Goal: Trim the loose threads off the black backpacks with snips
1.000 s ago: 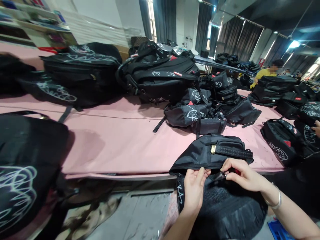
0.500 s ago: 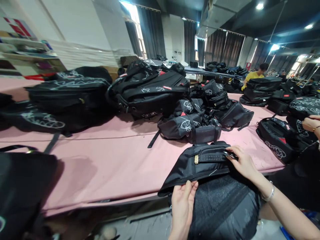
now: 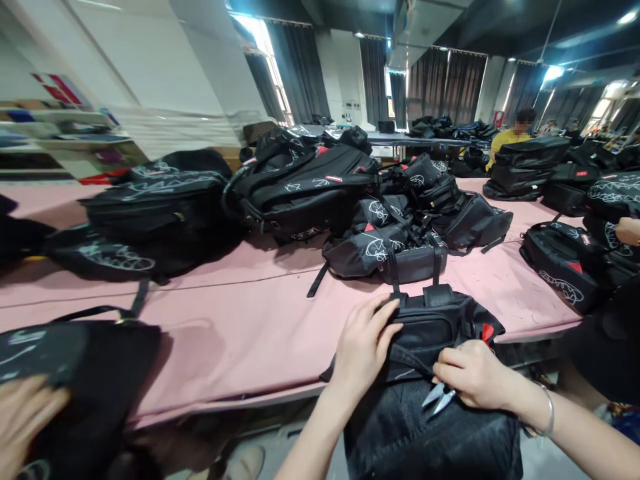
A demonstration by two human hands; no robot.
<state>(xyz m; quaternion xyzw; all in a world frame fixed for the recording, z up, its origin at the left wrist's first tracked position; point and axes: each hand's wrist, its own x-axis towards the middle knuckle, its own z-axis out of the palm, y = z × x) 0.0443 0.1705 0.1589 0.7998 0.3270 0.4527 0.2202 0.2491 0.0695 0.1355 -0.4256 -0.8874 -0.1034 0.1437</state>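
A black backpack (image 3: pixel 430 433) hangs partly over the near edge of the pink-covered table, its top end lying on the cloth. My left hand (image 3: pixel 363 343) grips it by the top, fingers curled over the fabric beside a zipped pocket. Closed in my right hand (image 3: pixel 473 375) is a pair of thread snips (image 3: pixel 440 399), blades apart and pointing down to the left. The fingers of that hand also touch a black strap on the backpack. A red tag (image 3: pixel 487 332) shows just behind my right hand.
Several black bags with white scribble prints (image 3: pixel 300 193) are heaped along the pink table (image 3: pixel 240 333). A co-worker's hand (image 3: pixel 30 417) rests on a bag at the left; another person's hand (image 3: pixel 627 231) is at the right edge. Someone in yellow (image 3: pixel 505 139) stands farther back.
My left hand has moved from the backpack's lower edge up to its top. My right hand has come lower, and the snips' blades now show. A co-worker's hand has appeared at the left.
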